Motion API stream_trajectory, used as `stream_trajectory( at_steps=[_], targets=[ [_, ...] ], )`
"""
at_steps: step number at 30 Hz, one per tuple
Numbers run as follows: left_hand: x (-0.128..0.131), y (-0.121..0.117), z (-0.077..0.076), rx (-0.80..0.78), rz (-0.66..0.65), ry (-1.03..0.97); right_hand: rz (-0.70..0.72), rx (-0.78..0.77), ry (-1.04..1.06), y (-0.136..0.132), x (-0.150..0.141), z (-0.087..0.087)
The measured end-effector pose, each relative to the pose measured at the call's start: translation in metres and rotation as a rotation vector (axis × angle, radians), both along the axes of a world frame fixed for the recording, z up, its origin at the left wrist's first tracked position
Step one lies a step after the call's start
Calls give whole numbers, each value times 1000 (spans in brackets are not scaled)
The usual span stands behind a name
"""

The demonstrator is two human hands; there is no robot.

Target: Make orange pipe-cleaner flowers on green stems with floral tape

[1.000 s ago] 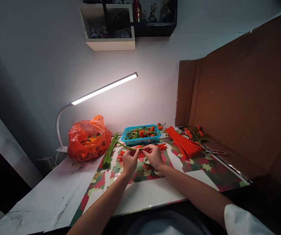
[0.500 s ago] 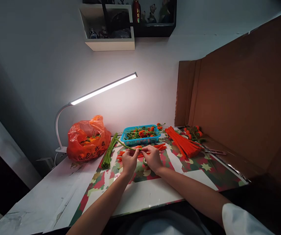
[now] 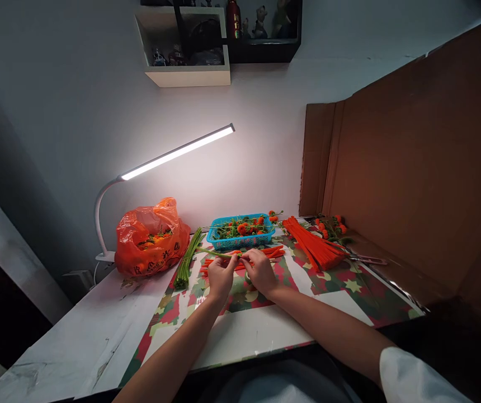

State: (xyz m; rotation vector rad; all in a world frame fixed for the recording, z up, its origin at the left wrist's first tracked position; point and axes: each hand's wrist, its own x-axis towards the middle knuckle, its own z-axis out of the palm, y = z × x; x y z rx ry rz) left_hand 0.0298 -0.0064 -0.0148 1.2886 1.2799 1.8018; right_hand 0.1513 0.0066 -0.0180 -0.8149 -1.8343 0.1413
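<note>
My left hand [image 3: 221, 276] pinches a green pipe cleaner [image 3: 214, 254], whose free end sticks out to the left. Fingertips of my right hand [image 3: 261, 273] are closed at the other end of it, close beside the left fingertips; the small part between them is partly hidden. Beneath and behind both hands lie loose orange pipe cleaners [image 3: 274, 252]. A bundle of green pipe cleaners [image 3: 187, 263] lies to the left, and a large fanned bundle of orange-red pipe cleaners [image 3: 314, 244] to the right. A roll of tape is mostly covered by my right hand.
Behind the hands stands a blue basket [image 3: 240, 242] of orange flowers with green stems. An orange plastic bag [image 3: 152, 238] sits at left by a lit desk lamp [image 3: 177, 153]. More orange flowers [image 3: 328, 226] and pink-handled scissors [image 3: 372, 260] lie near the cardboard wall [image 3: 400, 168].
The free end of the green pipe cleaner has dipped lower and lies flatter. Both hands stay nearly in place, with only slight finger movement.
</note>
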Motion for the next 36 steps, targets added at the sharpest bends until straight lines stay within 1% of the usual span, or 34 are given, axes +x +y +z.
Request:
stream_trajectory(
  at_steps=[3, 6, 10, 14, 16, 18, 20, 22, 24, 28, 31, 34, 36],
  targets=[
    [-2, 3, -3, -3, 2, -1, -71, 101, -152, 1, 2, 1],
    [-4, 5, -3, -28, -6, -20, -73, 172, -253, 2, 7, 4],
    [-5, 6, 0, -117, -61, -78, -68, 235, -426, 7, 13, 7],
    [-8, 10, -3, -185, -108, -103, -131, 295, -613, 11, 12, 4],
    [-9, 13, -6, -174, -96, -79, -172, 300, -631, 11, 9, 3],
    [-9, 14, -8, -133, -31, -23, -212, 269, -587, 9, 4, 2],
    [-8, 14, -9, -86, 37, 39, -235, 202, -496, 7, 0, 2],
    [-6, 10, -6, -41, 66, 80, -221, 103, -357, 5, -5, 2],
    [-3, 6, -3, 4, 78, 131, -174, -6, -185, 3, -8, 3],
    [2, -1, 5, 129, 173, 318, -75, -214, 137, 1, -13, 6],
    [4, -4, 9, 269, 202, 451, -28, -434, 330, 0, -14, 10],
    [4, -4, 10, 362, 176, 584, 78, -676, 485, -2, -12, 14],
    [4, -4, 10, 402, 146, 634, 158, -849, 551, -2, -8, 19]
  ],
)
